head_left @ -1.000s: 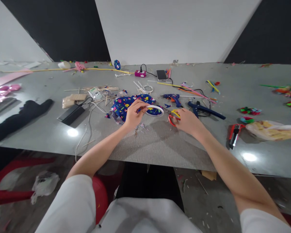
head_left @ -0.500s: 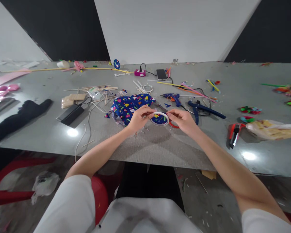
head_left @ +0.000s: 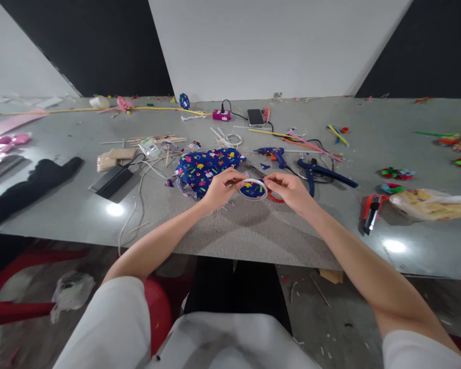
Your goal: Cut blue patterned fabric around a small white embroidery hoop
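Observation:
Between my two hands is a white ring [head_left: 253, 198] with blue patterned cloth [head_left: 252, 189] inside it, raised a little above the table. My left hand [head_left: 223, 187] pinches the ring's left edge between thumb and fingers. On the opposite edge, my right hand [head_left: 286, 188] pinches it the same way. Behind my left hand lies a larger crumpled piece of blue printed fabric [head_left: 200, 169]. Scissors with red handles [head_left: 276, 198] lie partly hidden behind the ring and my right hand. A blue glue gun [head_left: 273, 154] and dark blue pliers-like tool [head_left: 326, 172] rest beyond my right hand.
On the grey table [head_left: 253, 230], a black power adapter [head_left: 113, 182] and wooden sticks [head_left: 157, 139] lie left. Farther back are a phone [head_left: 255, 118] and pink power box [head_left: 221, 115]. A box cutter [head_left: 372, 214] and plastic bag [head_left: 430, 205] sit right.
The ring has tilted very slightly between my fingers, its rim now looking greyer. Both hands keep their pinch in nearly the same place, and the things on the table have not moved.

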A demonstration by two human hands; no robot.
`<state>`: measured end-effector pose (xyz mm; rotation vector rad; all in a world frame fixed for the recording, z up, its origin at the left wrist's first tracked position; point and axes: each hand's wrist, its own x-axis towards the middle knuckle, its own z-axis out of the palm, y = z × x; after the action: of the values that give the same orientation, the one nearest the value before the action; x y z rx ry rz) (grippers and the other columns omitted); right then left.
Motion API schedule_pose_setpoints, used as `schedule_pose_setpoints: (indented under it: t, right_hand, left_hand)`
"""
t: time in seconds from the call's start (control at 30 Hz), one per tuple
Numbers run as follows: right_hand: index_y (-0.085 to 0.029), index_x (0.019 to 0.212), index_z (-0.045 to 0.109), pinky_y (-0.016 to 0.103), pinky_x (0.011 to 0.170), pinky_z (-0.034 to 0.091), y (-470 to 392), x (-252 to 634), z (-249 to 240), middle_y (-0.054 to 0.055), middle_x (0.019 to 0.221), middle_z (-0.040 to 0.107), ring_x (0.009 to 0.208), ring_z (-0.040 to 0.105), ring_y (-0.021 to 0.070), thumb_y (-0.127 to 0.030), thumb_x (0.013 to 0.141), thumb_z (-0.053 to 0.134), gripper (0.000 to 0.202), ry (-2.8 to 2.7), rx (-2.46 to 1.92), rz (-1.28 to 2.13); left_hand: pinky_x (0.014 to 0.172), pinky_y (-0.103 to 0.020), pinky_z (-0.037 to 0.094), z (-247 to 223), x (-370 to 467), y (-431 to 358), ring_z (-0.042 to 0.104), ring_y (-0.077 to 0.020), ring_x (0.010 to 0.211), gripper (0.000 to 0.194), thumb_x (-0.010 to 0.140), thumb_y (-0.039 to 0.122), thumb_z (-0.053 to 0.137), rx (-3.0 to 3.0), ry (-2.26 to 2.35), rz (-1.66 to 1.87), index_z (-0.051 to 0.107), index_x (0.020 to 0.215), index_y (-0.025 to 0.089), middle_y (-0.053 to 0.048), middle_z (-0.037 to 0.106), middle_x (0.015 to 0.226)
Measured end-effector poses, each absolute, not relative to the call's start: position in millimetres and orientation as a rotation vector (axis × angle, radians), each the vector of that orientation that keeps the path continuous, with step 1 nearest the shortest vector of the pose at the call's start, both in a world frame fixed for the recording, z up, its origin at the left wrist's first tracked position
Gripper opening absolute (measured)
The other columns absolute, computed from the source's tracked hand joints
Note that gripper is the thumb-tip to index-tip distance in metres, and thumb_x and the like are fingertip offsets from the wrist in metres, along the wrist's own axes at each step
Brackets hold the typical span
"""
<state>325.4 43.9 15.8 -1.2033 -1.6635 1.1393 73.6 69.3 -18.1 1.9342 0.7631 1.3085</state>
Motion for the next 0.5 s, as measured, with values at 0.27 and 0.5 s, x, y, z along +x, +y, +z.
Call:
schedule_pose_setpoints:
  t: [0.27,0.5]
  right_hand:
    - [-0.022,0.094,0.075,0.032,0.065,0.050,43.8,327.1,12.8,0.005,0.085,0.075,0.073,0.066,0.0202,-0.062,0.090,0.071,0.041,-1.740,-1.233,1.029]
    - [-0.024,0.095,0.073,0.037,0.078,0.054,30.6,320.4,21.1,0.006,0.090,0.077,0.085,0.070,0.0243,-0.056,0.098,0.064,0.034,-1.828,-1.252,0.696]
  left_hand:
    - [0.073,-0.026,0.057,-17.7,72.8,69.5,0.069,-0.0142,0.087,0.023,0.099,0.039,0.072,1.969,0.759,1.265,0.080,0.107,0.019,-0.009,0.072,0.101]
    - [0.072,-0.025,0.057,-17.1,75.2,66.4,0.068,-0.0129,0.083,0.023,0.098,0.040,0.072,1.949,0.801,1.259,0.080,0.107,0.019,-0.008,0.072,0.099]
